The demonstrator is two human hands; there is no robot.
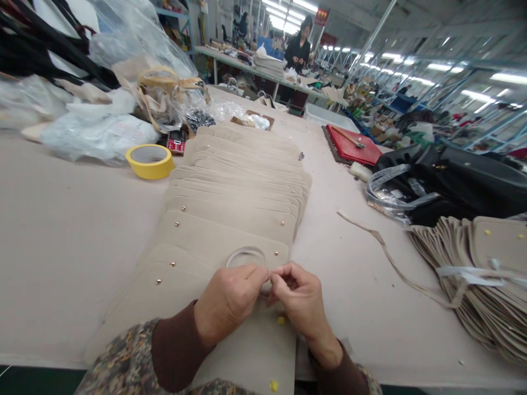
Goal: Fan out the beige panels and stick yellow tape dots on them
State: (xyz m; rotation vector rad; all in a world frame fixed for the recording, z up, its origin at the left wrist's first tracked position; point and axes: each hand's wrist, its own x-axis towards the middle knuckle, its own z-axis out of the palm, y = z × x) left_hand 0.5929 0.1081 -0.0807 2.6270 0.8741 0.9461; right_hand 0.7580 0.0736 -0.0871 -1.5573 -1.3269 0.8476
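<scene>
My left hand (pixel 234 293) is closed, with a thin pale ring (pixel 247 251) like a narrow tape roll rising behind its fingers. Thumb and forefinger of my right hand (pixel 302 296) pinch together, right against the left fingertips; whatever lies in that pinch is too small to make out. Both hands are above a long fanned stack of beige flat panels (pixel 230 214) with rounded corners. Small metal studs (pixel 177 224) show near the edges of several panels. Yellow bits (pixel 281 320) mark the nearest panel, beside and below my right hand.
A yellow tape roll (pixel 150 162) lies left of the stack, near plastic bags (pixel 99 131). To the right are a tied bundle of beige panels (pixel 465 274), black bags (pixel 461 175) and a hammer (pixel 348 136) on a red pad (pixel 358 148). A person (pixel 298 49) stands behind another table.
</scene>
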